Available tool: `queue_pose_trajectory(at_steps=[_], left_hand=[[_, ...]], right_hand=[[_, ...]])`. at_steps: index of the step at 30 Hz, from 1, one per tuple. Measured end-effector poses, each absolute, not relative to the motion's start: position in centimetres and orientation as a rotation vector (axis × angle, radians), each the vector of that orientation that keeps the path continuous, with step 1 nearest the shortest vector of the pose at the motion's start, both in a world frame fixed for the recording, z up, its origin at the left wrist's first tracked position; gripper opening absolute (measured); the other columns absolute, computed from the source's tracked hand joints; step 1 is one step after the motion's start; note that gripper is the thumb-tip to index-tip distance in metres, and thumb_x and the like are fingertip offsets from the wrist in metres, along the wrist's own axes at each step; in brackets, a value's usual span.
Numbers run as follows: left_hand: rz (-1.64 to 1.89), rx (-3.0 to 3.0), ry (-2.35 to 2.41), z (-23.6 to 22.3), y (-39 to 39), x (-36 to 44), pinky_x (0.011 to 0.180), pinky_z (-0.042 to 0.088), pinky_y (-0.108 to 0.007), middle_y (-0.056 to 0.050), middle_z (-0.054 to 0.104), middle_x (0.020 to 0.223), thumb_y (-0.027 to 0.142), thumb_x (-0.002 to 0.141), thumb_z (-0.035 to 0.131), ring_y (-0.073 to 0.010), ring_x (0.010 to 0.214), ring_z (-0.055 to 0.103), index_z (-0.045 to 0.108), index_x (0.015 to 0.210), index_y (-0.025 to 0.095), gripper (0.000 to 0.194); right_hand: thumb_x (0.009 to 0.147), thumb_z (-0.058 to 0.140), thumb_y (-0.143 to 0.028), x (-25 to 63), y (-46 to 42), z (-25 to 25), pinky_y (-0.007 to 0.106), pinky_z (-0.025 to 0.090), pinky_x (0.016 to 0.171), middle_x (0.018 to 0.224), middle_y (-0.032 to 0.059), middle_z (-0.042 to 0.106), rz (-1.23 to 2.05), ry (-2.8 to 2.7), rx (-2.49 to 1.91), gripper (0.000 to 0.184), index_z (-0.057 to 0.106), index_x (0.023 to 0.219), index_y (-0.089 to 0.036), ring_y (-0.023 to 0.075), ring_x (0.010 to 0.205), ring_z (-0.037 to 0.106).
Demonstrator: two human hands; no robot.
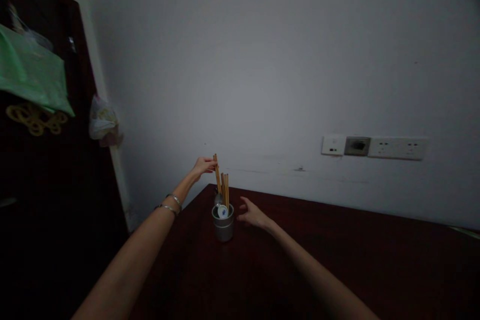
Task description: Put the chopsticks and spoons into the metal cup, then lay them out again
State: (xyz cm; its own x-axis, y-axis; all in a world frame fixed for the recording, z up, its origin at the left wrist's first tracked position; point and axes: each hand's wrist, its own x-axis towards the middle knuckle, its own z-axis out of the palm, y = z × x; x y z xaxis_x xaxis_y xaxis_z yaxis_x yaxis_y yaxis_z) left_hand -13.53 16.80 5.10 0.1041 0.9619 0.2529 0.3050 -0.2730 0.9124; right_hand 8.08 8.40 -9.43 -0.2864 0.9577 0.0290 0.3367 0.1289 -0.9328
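A small metal cup (224, 230) stands near the far left corner of a dark wooden table (337, 260). Several wooden chopsticks (225, 187) and a white spoon (222, 211) stick up out of it. My left hand (203, 165) pinches the top of one chopstick that stands higher than the others, with bracelets on that wrist. My right hand (252, 214) hovers just right of the cup, fingers loosely apart, holding nothing.
A grey wall rises behind the table with a row of power sockets (375, 147) at the right. A dark wooden door (45, 160) at the left carries a green plastic bag (30, 72) and a small hanging bag (102, 122).
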Motion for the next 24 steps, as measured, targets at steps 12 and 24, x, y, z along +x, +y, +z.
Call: queue_pose_trajectory(at_steps=[12,24], left_hand=[[1.197,1.719,1.260,6.5,16.7,-13.3,0.058,0.044,-0.023,-0.010,0.066,0.081,0.033,0.061,0.062,-0.0127,0.064,0.059,0.062,0.076,0.010,0.028],[1.056,1.691,1.292,1.2,16.2,-12.4,0.058,0.042,-0.024,-0.007,0.065,0.071,0.032,0.063,0.061,-0.0127,0.062,0.058,0.063,0.072,0.010,0.025]], right_hand=[[0.061,0.061,-0.016,7.9,7.8,-9.2,0.019,0.044,0.047,0.119,0.0136,0.044,1.169,-1.730,-1.268,0.085,0.018,0.135,-0.020,0.0128,0.073,0.057],[0.058,0.066,-0.023,6.1,9.3,-10.7,0.020,0.042,0.048,0.113,0.0131,0.049,1.167,-1.717,-1.185,0.088,0.020,0.133,-0.016,0.0122,0.067,0.057]])
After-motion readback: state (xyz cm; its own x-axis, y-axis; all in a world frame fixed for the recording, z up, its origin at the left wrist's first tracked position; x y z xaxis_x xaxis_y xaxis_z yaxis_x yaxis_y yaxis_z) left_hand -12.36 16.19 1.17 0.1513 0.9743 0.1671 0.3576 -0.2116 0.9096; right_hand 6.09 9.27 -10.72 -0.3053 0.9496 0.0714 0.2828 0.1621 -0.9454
